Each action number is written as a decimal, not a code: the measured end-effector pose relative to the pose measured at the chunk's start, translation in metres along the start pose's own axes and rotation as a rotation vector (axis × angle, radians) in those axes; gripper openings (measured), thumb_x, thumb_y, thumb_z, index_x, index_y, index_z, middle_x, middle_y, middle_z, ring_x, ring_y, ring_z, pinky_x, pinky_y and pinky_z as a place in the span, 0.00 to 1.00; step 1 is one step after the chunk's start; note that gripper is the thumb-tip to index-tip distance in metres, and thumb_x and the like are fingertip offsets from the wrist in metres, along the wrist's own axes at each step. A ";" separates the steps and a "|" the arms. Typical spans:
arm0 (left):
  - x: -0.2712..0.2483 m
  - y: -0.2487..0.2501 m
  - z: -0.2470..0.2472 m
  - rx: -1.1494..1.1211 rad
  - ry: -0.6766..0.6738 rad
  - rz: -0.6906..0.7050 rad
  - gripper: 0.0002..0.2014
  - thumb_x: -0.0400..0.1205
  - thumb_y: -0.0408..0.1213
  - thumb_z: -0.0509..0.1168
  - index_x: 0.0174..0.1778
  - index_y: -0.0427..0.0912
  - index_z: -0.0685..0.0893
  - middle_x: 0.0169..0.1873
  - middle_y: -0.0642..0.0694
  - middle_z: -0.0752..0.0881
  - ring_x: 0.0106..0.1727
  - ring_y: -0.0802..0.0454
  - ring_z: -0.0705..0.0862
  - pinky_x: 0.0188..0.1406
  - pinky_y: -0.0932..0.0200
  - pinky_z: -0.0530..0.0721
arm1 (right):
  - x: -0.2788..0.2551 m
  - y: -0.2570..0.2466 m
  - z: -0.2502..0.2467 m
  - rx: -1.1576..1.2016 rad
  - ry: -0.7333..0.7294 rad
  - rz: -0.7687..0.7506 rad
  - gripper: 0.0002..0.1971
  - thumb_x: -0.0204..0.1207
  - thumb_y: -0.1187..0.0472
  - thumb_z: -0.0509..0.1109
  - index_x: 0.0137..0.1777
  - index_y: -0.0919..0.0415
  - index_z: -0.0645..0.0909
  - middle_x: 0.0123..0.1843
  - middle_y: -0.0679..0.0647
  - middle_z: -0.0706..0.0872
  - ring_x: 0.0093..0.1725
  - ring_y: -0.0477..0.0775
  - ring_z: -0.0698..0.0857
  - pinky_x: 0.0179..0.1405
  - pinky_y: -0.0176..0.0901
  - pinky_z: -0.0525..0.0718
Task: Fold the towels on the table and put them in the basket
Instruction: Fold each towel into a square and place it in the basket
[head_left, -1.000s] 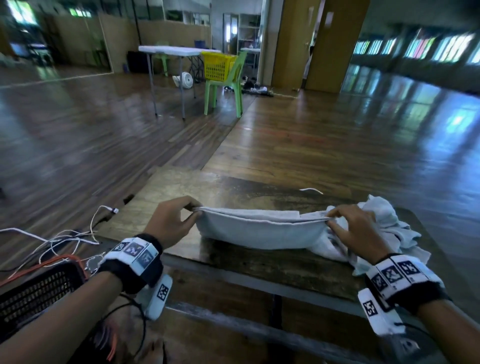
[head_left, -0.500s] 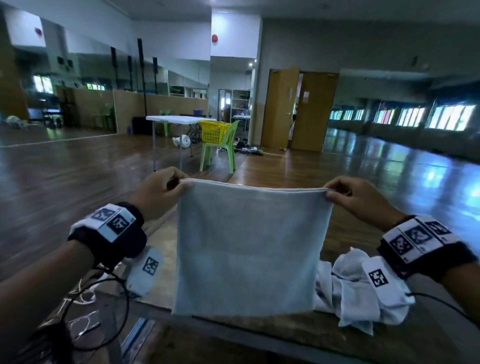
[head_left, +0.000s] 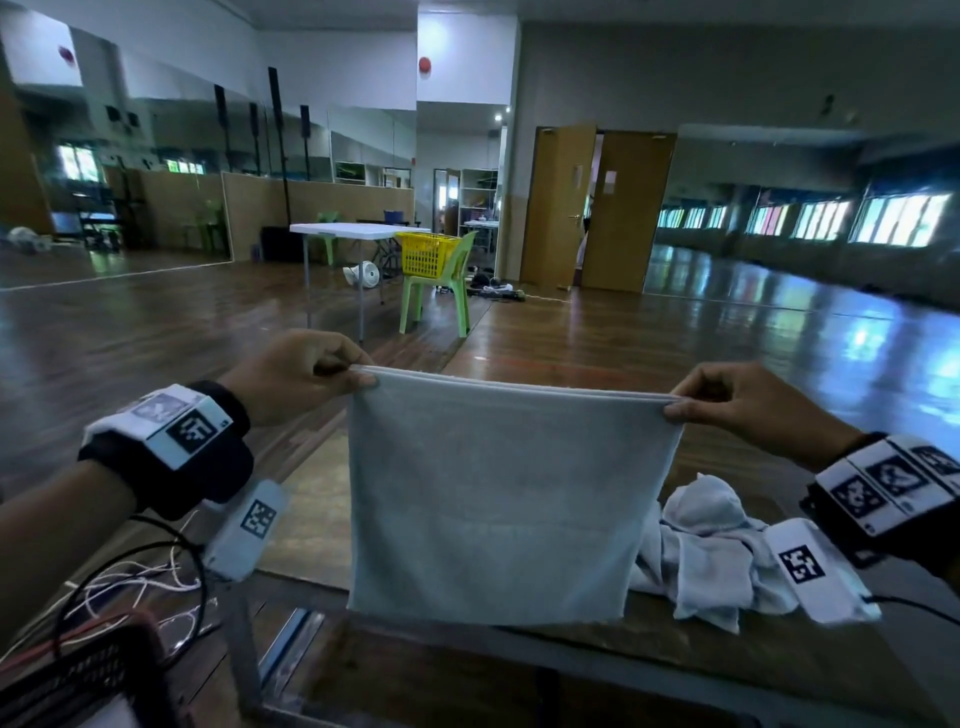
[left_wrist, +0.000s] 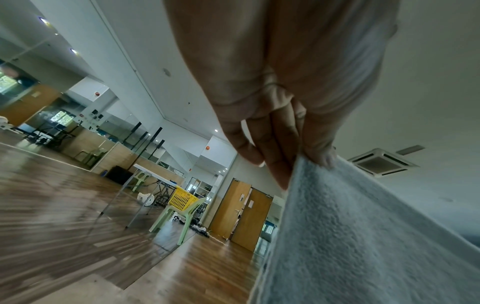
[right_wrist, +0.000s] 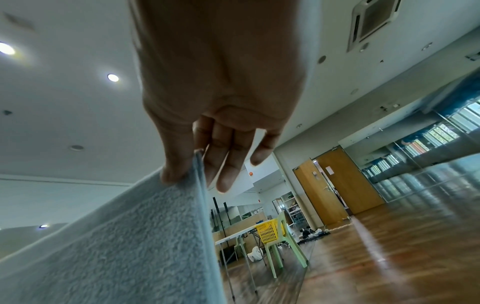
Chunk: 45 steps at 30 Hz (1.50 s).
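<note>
A pale grey towel (head_left: 498, 499), doubled over, hangs flat in the air above the wooden table (head_left: 727, 660). My left hand (head_left: 358, 375) pinches its top left corner and my right hand (head_left: 673, 406) pinches its top right corner. The left wrist view shows the left hand (left_wrist: 306, 162) pinching the towel (left_wrist: 363, 236) between thumb and fingers. In the right wrist view the right hand (right_wrist: 192, 170) holds the towel (right_wrist: 130, 246) in the same pinch. A crumpled pile of white towels (head_left: 711, 551) lies on the table below my right wrist. A dark mesh basket (head_left: 67, 680) shows at the bottom left corner.
Loose white and red wires (head_left: 130, 587) lie left of the table by the dark basket. Far across the wooden floor stand a white folding table (head_left: 358, 231), a green chair (head_left: 441, 296) with a yellow basket (head_left: 426, 253) on it, and a small fan (head_left: 363, 273).
Both hands lifted the towel from the tabletop, where it lay folded a second ago, to hang stretched in the air. Since half a second ago it has stayed held about the same.
</note>
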<state>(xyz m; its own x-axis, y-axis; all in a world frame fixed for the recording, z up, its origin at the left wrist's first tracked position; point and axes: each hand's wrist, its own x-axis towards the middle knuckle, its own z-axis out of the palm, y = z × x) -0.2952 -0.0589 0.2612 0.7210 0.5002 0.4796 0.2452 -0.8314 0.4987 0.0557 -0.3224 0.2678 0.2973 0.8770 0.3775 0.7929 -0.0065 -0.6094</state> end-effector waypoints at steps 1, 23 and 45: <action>-0.003 -0.002 0.001 -0.008 -0.004 0.000 0.02 0.75 0.39 0.71 0.40 0.49 0.84 0.33 0.57 0.89 0.37 0.65 0.85 0.36 0.75 0.80 | -0.002 0.001 0.002 0.025 -0.001 0.002 0.15 0.60 0.49 0.77 0.40 0.59 0.86 0.39 0.44 0.91 0.40 0.41 0.88 0.44 0.36 0.84; 0.018 -0.096 0.094 0.015 -0.113 -0.130 0.10 0.76 0.40 0.70 0.44 0.37 0.83 0.37 0.40 0.87 0.39 0.42 0.85 0.41 0.55 0.82 | 0.035 0.102 0.073 0.035 -0.113 0.201 0.05 0.74 0.67 0.72 0.42 0.56 0.83 0.39 0.51 0.89 0.41 0.52 0.86 0.44 0.39 0.85; -0.086 -0.164 0.228 0.262 -0.326 -0.190 0.10 0.72 0.42 0.68 0.37 0.62 0.74 0.41 0.58 0.83 0.48 0.52 0.84 0.51 0.50 0.79 | -0.054 0.210 0.211 -0.531 -0.200 -0.035 0.14 0.58 0.66 0.79 0.38 0.47 0.85 0.40 0.43 0.88 0.44 0.52 0.87 0.48 0.46 0.69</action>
<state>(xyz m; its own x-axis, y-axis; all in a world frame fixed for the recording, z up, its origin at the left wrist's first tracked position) -0.2492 -0.0203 -0.0267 0.8034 0.5823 0.1244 0.5181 -0.7865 0.3362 0.0936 -0.2701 -0.0277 0.2003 0.9546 0.2205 0.9745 -0.1709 -0.1454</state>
